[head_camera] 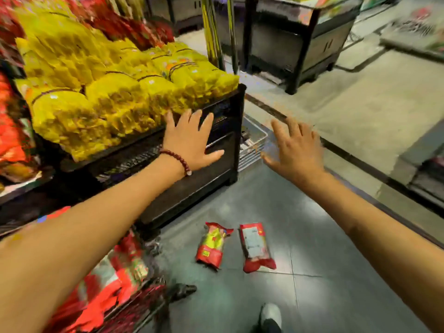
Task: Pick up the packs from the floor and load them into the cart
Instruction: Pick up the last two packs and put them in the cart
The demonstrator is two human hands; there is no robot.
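**Two packs on floor, both hands empty**

Head view:

- Packs: 2 crinkled plastic packs lie flat on the grey tiled floor (324, 272), side by side, a narrow gap between. Left pack (212, 246): red w/ yellow centre panel, elongated, ends pinched. Right pack (255, 247): red w/ pale label panel, same long pillow shape.
- Left hand (192, 143): fingers straight and spread, nothing held. It sits in front of the dark slatted side of a display stand (230, 140); contact w/ the stand cannot be told. A dark red bead bracelet (176, 161) circles the wrist.
- Right hand (296, 150): fingers spread, nothing held, somewhat blurred, raised over the floor.
- Packs vs. fingers: both packs lie well apart from either hand, below and between the 2 forearms, nearer the person than the fingertips.
- Cart (134, 306): dark wire frame at lower left, holding glossy red packs; left of the floor packs, apart from them.
- Stand top carries rows of shiny yellow bags (108, 92), creased film.
- A pale wire basket (254, 140) shows just beyond the stand corner, between the hands.
- A grey-white shoe (270, 314) at bottom edge, near the right pack.
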